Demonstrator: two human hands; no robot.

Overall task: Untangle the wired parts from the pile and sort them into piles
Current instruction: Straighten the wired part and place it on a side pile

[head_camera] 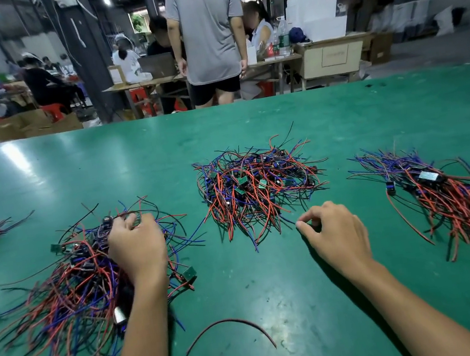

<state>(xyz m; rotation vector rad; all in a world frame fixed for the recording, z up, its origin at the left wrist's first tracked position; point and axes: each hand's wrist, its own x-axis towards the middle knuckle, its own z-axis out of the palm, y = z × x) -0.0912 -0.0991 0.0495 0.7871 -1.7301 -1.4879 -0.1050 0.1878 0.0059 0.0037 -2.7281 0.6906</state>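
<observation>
While my left hand (136, 247) is curling down into the top of the left pile (90, 278), its fingers are closing round a clump of wires near the far edge, so it is gripping rather than just resting. My right hand (331, 232) is sitting on the green table (275, 293) just off the near edge of the middle pile (260, 189), thumb and forefinger nearly pinched together; whether a thin blue wire is caught between them I cannot tell, though one is trailing toward the fingertips.

I am judging these parts to be light and floppy: thin red, blue and black leads that bend freely and snag on each other, each joined to a small green board or dark block. Pulling on a bare wire end is likely to drag neighbours along or strain the joint, so I am thinking the better hold is on the little board itself, lifting and shaking it loose while the other hand is pinning the heap down.

Out to my right, the right pile (450, 200) is lying with its wires more or less combed one way, well apart from the middle tangle. A loose dark wire (228, 328) is lying alone on the table between my forearms.
</observation>
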